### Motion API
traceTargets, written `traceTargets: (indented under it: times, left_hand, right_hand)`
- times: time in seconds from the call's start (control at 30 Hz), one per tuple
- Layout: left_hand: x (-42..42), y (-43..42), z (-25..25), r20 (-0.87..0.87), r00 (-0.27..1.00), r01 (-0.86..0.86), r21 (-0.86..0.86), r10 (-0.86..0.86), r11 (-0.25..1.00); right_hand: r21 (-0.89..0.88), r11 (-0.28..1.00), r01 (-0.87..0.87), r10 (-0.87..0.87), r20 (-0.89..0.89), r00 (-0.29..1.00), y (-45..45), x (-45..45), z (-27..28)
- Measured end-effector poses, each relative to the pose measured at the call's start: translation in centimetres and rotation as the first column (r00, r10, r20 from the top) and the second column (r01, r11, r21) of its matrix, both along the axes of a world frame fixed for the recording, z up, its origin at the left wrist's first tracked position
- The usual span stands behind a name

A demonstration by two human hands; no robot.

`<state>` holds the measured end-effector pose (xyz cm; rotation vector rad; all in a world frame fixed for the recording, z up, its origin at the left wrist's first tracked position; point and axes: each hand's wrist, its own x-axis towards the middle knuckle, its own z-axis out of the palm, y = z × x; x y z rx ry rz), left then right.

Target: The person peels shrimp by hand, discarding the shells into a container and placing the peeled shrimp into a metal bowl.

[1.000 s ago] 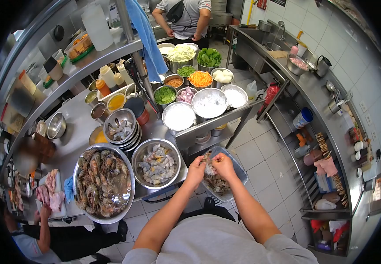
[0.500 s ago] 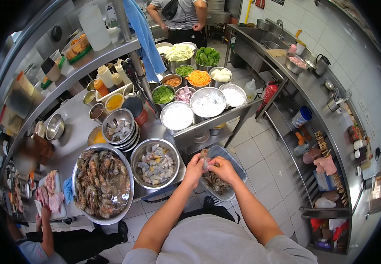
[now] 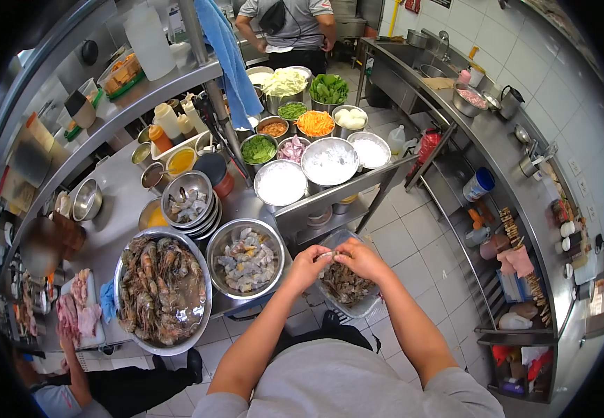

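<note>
My left hand (image 3: 307, 267) and my right hand (image 3: 359, 259) meet over a clear plastic bin (image 3: 373, 305), both closed in a pinch. Between the fingertips is a shrimp (image 3: 326, 255), mostly covered by the fingers. Brown shrimp shells and heads (image 3: 346, 284) lie in the bin underneath. To the left, a steel bowl (image 3: 279, 280) contains peeled grey shrimp (image 3: 248, 263). Beyond it, a larger steel basin (image 3: 206, 306) is full of whole unpeeled shrimp (image 3: 159, 285) in some liquid.
Stacked steel bowls (image 3: 211, 221) stand behind the basin. Containers of shredded carrot (image 3: 314, 123), leafy greens (image 3: 329, 89) and white powder (image 3: 281, 183) crowd the counter. A co-worker's hand (image 3: 68, 331) is by raw meat (image 3: 79, 306) at left; another person (image 3: 291, 28) stands at the back.
The shrimp's brown front part, visible above the fingers before, no longer shows there. My hands have shifted slightly. The co-worker's hand at left has moved, and the person at the back has shifted.
</note>
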<state>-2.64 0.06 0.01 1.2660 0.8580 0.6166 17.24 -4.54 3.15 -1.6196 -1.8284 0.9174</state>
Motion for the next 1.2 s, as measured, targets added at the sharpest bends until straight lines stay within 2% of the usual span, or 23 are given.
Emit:
traceTargets:
  times: [0.07,0.17,0.23,0.3,0.33,0.43,0.6,0.67,0.7,0.73,0.77,0.8,0.83,0.87,0.9,0.93,0.97,1.0,1.03,1.1,1.13,1.17,1.2]
  left_hand:
    - [-0.5,0.2,1.0,-0.143,0.989,0.034,0.071,-0.024,0.997]
    - [-1.2,0.0,1.6,-0.145,0.989,0.036,0.160,-0.012,0.986]
    - [-1.7,-0.2,1.8,-0.159,0.987,0.044,0.185,-0.014,0.982]
    - [-2.0,-0.5,1.7,-0.333,0.943,0.110,0.257,-0.019,0.960]
    - [-2.0,-0.7,1.5,-0.336,0.942,0.106,0.256,-0.014,0.961]
    - [-1.7,-1.3,1.0,-0.388,0.909,0.108,0.574,0.154,0.811]
    - [-1.3,-1.4,1.5,-0.434,0.882,0.101,0.554,0.184,0.826]
    - [-1.3,-1.5,1.6,-0.470,0.855,0.102,0.570,0.221,0.815]
    - [-1.5,-1.7,2.2,-0.469,0.856,0.105,0.569,0.217,0.815]
    - [-1.9,-1.8,3.2,-0.455,0.882,0.058,0.366,0.124,0.929]
    - [-2.4,-1.7,3.8,-0.422,0.906,0.025,0.141,0.037,0.990]
    - [-3.1,-1.3,3.2,-0.424,0.905,0.028,0.142,0.036,0.989]
    - [-3.7,-0.9,2.3,-0.145,0.988,-0.067,-0.133,0.047,0.989]
    - [-4.3,-0.7,1.3,0.133,0.981,-0.076,-0.413,0.143,0.907]
    - [-5.0,-0.6,1.4,0.133,0.979,-0.085,-0.416,0.152,0.905]
    - [-5.9,-0.4,1.9,0.246,0.943,-0.076,-0.495,0.223,0.866]
    - [-6.6,-0.3,2.5,0.347,0.889,-0.057,-0.566,0.300,0.823]
    - [-7.4,-0.3,3.0,0.336,0.880,-0.098,-0.564,0.335,0.820]
    - [-8.1,0.0,3.1,0.327,0.878,-0.117,-0.562,0.350,0.819]
    - [-9.8,0.7,3.1,0.079,0.935,-0.310,-0.287,0.345,0.906]
    - [-10.4,1.0,2.5,0.110,0.915,-0.384,-0.059,0.389,0.921]
    - [-11.2,1.3,2.4,0.044,0.896,-0.441,0.200,0.441,0.875]
    - [-12.4,1.4,3.5,-0.089,0.853,-0.424,0.454,0.513,0.783]
  right_hand:
    - [0.013,0.999,-0.037,0.037,0.008,0.999,-0.2,-0.3,-0.4]
    - [0.042,0.994,-0.097,0.097,0.001,0.995,-0.4,-1.3,-1.1]
    - [0.040,0.999,0.009,-0.008,-0.035,0.999,-0.5,-1.9,-1.6]
    - [0.054,0.998,0.028,-0.026,-0.053,0.998,-0.6,-2.4,-2.1]
    - [0.084,0.995,0.054,-0.050,-0.048,0.998,-0.7,-2.6,-2.4]
    - [0.125,0.985,0.120,-0.116,-0.037,0.993,-0.7,-3.3,-2.9]
    - [0.187,0.942,0.277,-0.263,-0.099,0.960,-0.2,-4.4,-4.8]
    - [0.267,0.865,0.425,-0.418,-0.085,0.904,0.5,-4.1,-7.2]
    - [0.194,0.835,0.515,-0.505,-0.102,0.857,1.1,-2.5,-9.4]
    - [0.154,0.844,0.514,-0.514,-0.045,0.857,1.2,-0.7,-9.9]
    - [0.113,0.849,0.517,-0.521,0.009,0.854,1.3,0.8,-10.1]
    - [0.062,0.895,0.442,-0.446,0.111,0.888,1.1,2.3,-10.0]
    - [0.061,0.895,0.441,-0.445,0.112,0.888,0.6,3.5,-10.3]
    - [0.066,0.912,0.406,-0.410,0.094,0.907,-0.1,4.4,-10.6]
    - [0.070,0.928,0.366,-0.370,0.075,0.926,-0.6,5.0,-10.9]
    - [0.068,0.933,0.354,-0.359,0.074,0.930,-1.0,5.2,-10.4]
    - [-0.081,0.949,0.305,-0.302,0.047,0.952,-1.6,5.4,-9.9]
    - [-0.225,0.943,0.243,-0.247,0.009,0.969,-1.9,5.4,-9.6]
    - [-0.227,0.948,0.225,-0.231,-0.001,0.973,-2.4,5.6,-11.1]
    - [-0.015,0.976,0.218,-0.207,0.262,0.943,-3.6,6.1,-16.1]
    - [-0.021,0.981,0.191,-0.180,0.248,0.952,-3.9,6.1,-16.8]
    - [-0.059,0.968,0.243,-0.224,0.235,0.946,-4.1,5.9,-17.3]
    - [-0.097,0.951,0.295,-0.267,0.228,0.936,-4.1,5.3,-17.4]
